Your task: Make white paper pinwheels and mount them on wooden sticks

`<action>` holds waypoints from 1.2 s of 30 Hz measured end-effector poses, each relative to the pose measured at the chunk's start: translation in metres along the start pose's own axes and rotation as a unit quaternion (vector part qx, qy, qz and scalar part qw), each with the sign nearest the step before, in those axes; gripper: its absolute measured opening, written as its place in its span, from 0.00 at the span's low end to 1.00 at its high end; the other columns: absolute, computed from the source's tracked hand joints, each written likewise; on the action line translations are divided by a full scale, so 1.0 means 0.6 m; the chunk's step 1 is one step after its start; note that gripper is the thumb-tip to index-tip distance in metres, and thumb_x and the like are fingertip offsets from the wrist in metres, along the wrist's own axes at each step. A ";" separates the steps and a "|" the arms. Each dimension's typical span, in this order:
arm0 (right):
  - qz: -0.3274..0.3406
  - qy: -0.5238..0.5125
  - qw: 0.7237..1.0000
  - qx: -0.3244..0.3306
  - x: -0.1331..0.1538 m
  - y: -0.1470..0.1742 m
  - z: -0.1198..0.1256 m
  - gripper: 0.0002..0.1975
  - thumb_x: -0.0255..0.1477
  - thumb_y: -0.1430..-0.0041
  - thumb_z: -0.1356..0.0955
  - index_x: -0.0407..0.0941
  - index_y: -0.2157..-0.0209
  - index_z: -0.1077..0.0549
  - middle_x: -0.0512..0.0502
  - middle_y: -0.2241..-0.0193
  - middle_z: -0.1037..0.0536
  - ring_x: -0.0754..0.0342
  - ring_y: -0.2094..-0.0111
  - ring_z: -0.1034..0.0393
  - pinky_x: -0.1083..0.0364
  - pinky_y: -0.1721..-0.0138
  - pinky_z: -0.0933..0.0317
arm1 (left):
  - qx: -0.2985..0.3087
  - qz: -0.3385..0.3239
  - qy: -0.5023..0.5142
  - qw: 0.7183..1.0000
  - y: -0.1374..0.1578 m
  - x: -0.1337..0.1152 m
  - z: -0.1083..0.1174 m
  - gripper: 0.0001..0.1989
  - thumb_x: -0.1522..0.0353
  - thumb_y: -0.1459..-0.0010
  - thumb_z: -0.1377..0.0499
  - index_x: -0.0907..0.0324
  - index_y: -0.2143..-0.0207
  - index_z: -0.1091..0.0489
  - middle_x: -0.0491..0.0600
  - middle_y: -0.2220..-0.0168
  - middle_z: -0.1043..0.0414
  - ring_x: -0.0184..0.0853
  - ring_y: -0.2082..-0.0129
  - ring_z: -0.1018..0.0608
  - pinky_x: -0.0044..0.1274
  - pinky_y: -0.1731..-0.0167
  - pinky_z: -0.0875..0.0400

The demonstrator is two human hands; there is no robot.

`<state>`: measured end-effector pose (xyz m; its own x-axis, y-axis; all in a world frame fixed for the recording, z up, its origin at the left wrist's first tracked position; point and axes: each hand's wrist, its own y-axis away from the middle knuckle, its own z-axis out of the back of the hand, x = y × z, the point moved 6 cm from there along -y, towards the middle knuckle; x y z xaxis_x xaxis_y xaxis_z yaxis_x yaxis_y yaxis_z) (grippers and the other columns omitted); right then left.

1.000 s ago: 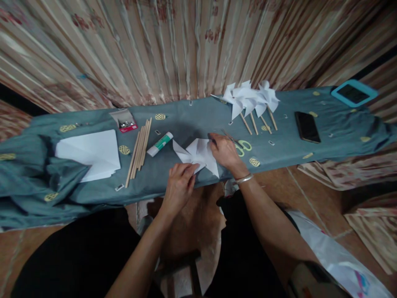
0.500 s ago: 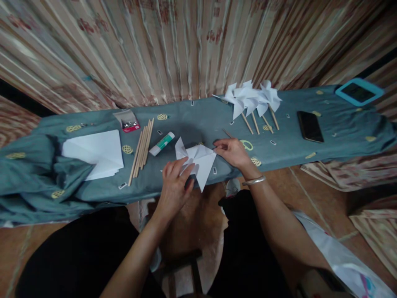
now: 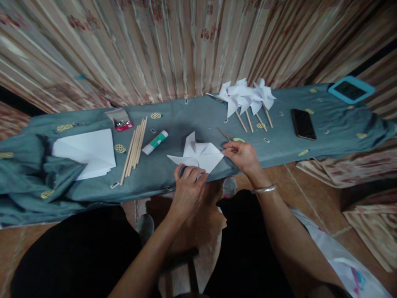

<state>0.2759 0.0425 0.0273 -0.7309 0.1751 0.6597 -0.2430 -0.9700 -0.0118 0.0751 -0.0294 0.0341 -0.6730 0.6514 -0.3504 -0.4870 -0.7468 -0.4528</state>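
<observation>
A white paper pinwheel (image 3: 203,154) with folded blades lies near the front edge of the cloth-covered table. My right hand (image 3: 245,158) pinches its right tip between thumb and fingers. At the near side, my left hand (image 3: 190,187) has its bent fingers on the pinwheel's lower blade, covering part of it. Just beyond my right hand are scissors (image 3: 238,140) with a light green handle, partly hidden by the fingers. Left of the pinwheel lies a glue stick (image 3: 155,142) with a green and white label.
Wooden sticks (image 3: 134,151), an open box of small metal pieces (image 3: 121,121) and stacked white paper (image 3: 89,151) are on the left. Several finished pinwheels on sticks (image 3: 245,99) lie at the back. A phone (image 3: 303,124) and a blue-framed device (image 3: 351,90) are on the right.
The pinwheel has turned, so its blades point differently. My left hand has shifted right and toward me, from the left blade to the near one. My right hand stays at the right tip.
</observation>
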 end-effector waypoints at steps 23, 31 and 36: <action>0.055 -0.096 0.982 0.152 0.008 0.053 -0.025 0.08 0.31 0.46 0.32 0.43 0.72 0.22 0.50 0.77 0.19 0.56 0.76 0.29 0.59 0.73 0.37 | 0.020 0.038 -0.016 0.999 -0.026 0.039 -0.019 0.08 0.71 0.39 0.44 0.58 0.59 0.26 0.52 0.60 0.25 0.41 0.59 0.27 0.33 0.61 0.35; 0.072 -0.134 0.987 0.053 0.014 0.047 -0.003 0.10 0.31 0.43 0.34 0.44 0.63 0.22 0.47 0.70 0.19 0.53 0.68 0.25 0.55 0.64 0.32 | -0.010 0.071 0.029 0.997 -0.022 0.049 -0.017 0.09 0.70 0.37 0.46 0.60 0.61 0.26 0.52 0.62 0.25 0.39 0.61 0.25 0.32 0.59 0.30; 0.189 -0.077 0.979 0.021 0.041 0.051 -0.011 0.13 0.24 0.45 0.32 0.50 0.59 0.21 0.46 0.45 0.29 0.48 0.43 0.35 0.45 0.42 0.42 | -0.021 0.079 0.046 0.996 -0.022 0.051 -0.012 0.08 0.72 0.39 0.46 0.60 0.62 0.27 0.52 0.63 0.25 0.38 0.61 0.24 0.30 0.58 0.29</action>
<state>0.2460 0.0183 0.0383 -0.6584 -0.2213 0.7194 0.0543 -0.9673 -0.2479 0.0650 0.0017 0.0234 -0.6852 0.5363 -0.4929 -0.3540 -0.8366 -0.4182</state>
